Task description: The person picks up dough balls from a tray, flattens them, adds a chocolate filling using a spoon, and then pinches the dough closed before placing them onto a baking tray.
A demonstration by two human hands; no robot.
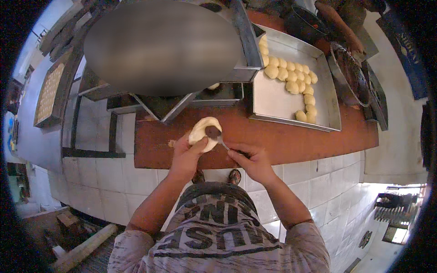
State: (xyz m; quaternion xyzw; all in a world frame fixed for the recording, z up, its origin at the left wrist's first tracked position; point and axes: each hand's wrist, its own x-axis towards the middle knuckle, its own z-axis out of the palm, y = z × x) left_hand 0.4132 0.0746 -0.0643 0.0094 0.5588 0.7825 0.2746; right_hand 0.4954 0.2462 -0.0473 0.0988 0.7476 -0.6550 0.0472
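Observation:
My left hand (185,157) holds a flattened piece of pale dough (198,132) over the near edge of the brown table, its thumb pressed on the dough's lower side. A dark brown lump of filling (212,132) lies on the dough. In my right hand (253,160) is a slim metal spoon (223,144), gripped by its handle between thumb and fingers. Its tip reaches the filling, and the bowl of the spoon is hidden there.
Right of centre, a metal tray (273,98) holds rows of round dough balls (292,87). Metal pans (175,108) are stacked at the back left, partly behind a grey blur. A large pot (348,75) stands at the far right, beside another person's arm (339,25). The table (291,145) has a straight near edge.

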